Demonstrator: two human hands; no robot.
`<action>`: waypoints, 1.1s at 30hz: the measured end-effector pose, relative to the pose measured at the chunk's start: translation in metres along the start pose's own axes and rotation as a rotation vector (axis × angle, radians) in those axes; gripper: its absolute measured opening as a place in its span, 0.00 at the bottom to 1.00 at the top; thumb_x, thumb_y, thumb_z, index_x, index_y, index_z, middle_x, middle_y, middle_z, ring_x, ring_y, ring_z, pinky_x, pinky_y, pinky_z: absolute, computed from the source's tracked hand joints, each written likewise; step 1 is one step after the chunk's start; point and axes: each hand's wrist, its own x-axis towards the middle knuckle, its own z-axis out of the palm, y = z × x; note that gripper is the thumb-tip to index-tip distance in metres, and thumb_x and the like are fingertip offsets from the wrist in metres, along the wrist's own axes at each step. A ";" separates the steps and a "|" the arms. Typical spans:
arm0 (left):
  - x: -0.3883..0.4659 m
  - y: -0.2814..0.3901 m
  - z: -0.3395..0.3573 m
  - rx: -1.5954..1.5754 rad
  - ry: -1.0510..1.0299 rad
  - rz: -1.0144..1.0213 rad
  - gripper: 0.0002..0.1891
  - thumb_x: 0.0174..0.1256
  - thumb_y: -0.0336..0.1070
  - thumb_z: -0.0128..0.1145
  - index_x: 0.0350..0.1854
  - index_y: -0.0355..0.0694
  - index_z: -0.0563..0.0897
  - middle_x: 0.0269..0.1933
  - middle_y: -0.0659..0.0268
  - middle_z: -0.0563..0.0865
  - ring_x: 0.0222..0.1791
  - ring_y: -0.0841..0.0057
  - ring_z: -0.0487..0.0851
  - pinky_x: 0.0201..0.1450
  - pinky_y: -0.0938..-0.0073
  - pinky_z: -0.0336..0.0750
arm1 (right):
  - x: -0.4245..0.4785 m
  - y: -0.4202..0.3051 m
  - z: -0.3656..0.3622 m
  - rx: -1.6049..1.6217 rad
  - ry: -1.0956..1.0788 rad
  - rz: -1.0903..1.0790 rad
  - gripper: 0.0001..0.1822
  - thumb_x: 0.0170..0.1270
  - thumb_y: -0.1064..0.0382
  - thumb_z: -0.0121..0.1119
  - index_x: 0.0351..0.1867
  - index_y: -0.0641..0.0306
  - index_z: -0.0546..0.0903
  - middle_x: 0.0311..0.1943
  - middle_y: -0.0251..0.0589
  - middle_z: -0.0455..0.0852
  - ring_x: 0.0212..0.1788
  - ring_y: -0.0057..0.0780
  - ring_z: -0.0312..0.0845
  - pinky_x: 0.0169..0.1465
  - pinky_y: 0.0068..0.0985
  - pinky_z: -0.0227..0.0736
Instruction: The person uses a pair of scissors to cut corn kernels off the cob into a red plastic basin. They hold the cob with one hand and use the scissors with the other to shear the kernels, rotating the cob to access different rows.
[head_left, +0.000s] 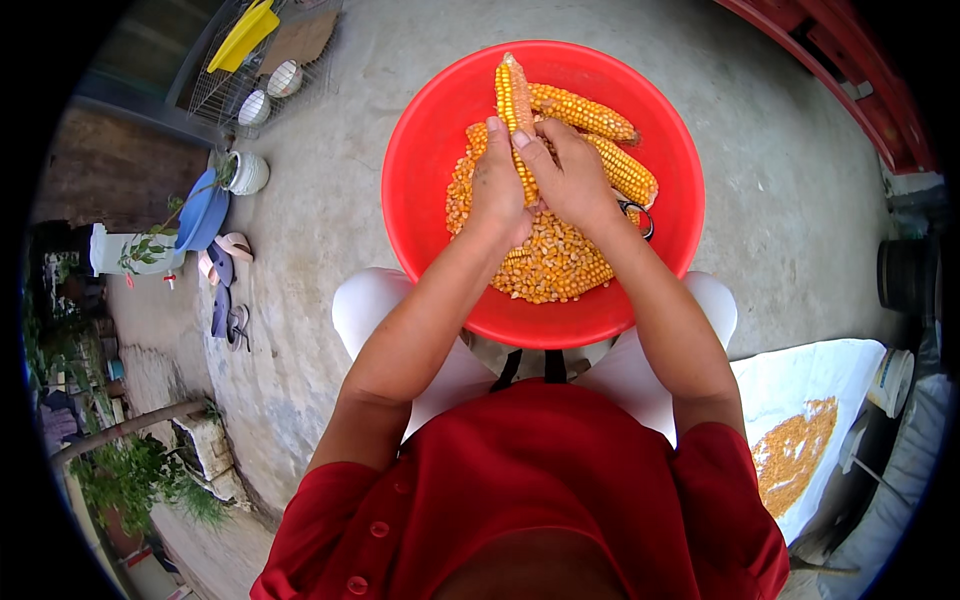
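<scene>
A partly shelled corn cob (514, 97) stands tip-up between my hands over a red plastic basin (420, 127). My left hand (496, 176) grips its lower left side, the thumb along the cob. From the right, my right hand (574, 172) holds the same cob, its thumb pressed on the kernels. Bare rows show on the cob's right side. Loose kernels (551, 259) lie heaped in the basin beneath my wrists. Two fuller cobs, one at the back (581, 111) and one nearer (622, 169), lie right of my hands. A black looped handle (646, 223) shows by my right wrist, its other end hidden.
The basin sits at my knees above a concrete floor (315, 202). At the lower right, kernels (799, 450) are spread on a white sheet (810, 367). Slippers (222, 262), a blue basin (202, 214) and a wire rack (217, 97) are on the left. A red structure (840, 67) borders the upper right.
</scene>
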 end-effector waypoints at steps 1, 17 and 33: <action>-0.003 0.002 0.004 -0.012 0.081 -0.004 0.28 0.74 0.63 0.27 0.39 0.45 0.75 0.25 0.68 0.78 0.22 0.79 0.74 0.20 0.74 0.66 | -0.001 0.000 0.002 -0.040 0.029 -0.066 0.19 0.70 0.53 0.47 0.34 0.71 0.74 0.28 0.54 0.78 0.32 0.43 0.78 0.39 0.38 0.70; 0.019 -0.015 -0.025 0.126 -0.129 0.027 0.25 0.74 0.62 0.30 0.45 0.48 0.75 0.33 0.69 0.80 0.29 0.80 0.76 0.25 0.75 0.67 | -0.001 0.007 0.004 0.006 -0.047 -0.048 0.14 0.70 0.61 0.43 0.33 0.71 0.74 0.25 0.53 0.76 0.27 0.44 0.77 0.34 0.39 0.71; 0.023 -0.007 -0.026 -0.106 -0.079 -0.024 0.26 0.73 0.63 0.28 0.51 0.49 0.72 0.48 0.65 0.79 0.51 0.73 0.76 0.54 0.50 0.67 | -0.006 0.005 0.014 -0.102 0.039 -0.139 0.17 0.67 0.57 0.50 0.42 0.72 0.78 0.37 0.58 0.80 0.40 0.53 0.77 0.47 0.40 0.71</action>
